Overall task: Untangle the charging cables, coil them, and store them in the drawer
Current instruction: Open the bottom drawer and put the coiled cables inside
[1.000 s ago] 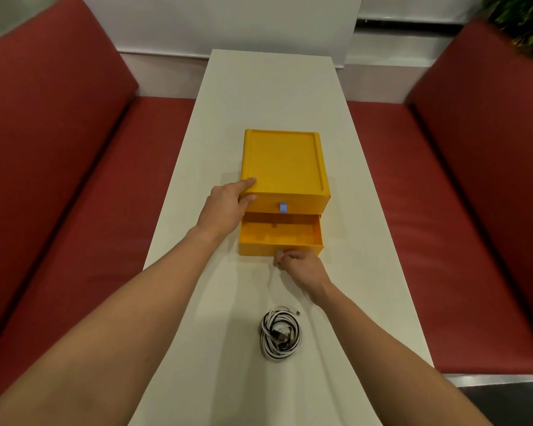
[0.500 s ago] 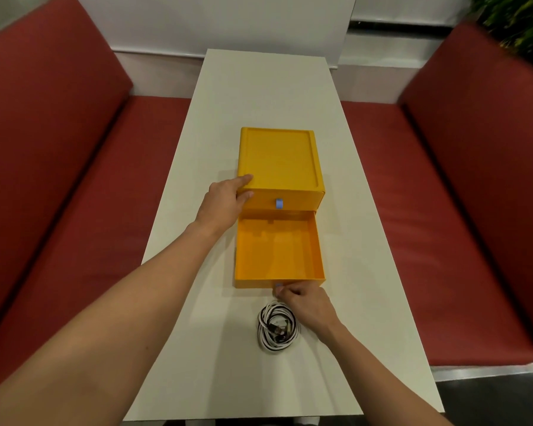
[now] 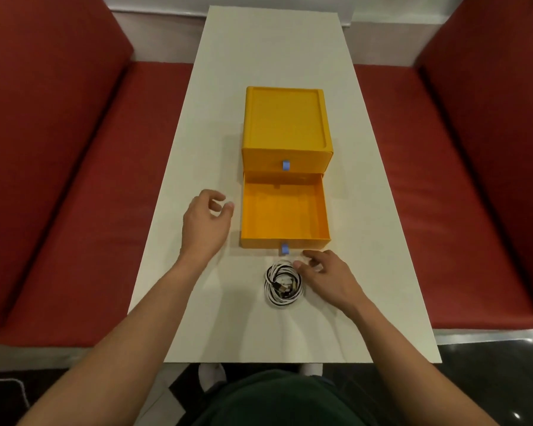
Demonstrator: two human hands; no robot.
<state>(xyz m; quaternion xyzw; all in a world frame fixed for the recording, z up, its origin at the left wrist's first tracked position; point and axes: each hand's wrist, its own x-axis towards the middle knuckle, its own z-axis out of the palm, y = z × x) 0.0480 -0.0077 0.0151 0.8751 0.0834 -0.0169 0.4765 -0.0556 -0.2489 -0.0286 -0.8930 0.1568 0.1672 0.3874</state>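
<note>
A yellow two-drawer box [image 3: 285,121] stands in the middle of the white table [image 3: 366,272]. Its lower drawer [image 3: 285,210] is pulled fully out and is empty, with a blue pull tab [image 3: 284,248] at its front. A coil of black-and-white charging cables [image 3: 283,283] lies on the table just in front of the drawer. My right hand [image 3: 326,276] hovers at the coil's right side, fingers apart, fingertips at its upper edge. My left hand [image 3: 206,222] is off the box, left of the drawer, fingers loosely curled and holding nothing.
Red cushioned benches [image 3: 74,195] run along both long sides of the table. The upper drawer, with its own blue tab [image 3: 286,165], is closed. The table's near edge [image 3: 290,361] is close to my body.
The lower drawer has come fully out. My right hand let go of the tab and dropped to the cable coil. My left hand left the box and drew back to the left.
</note>
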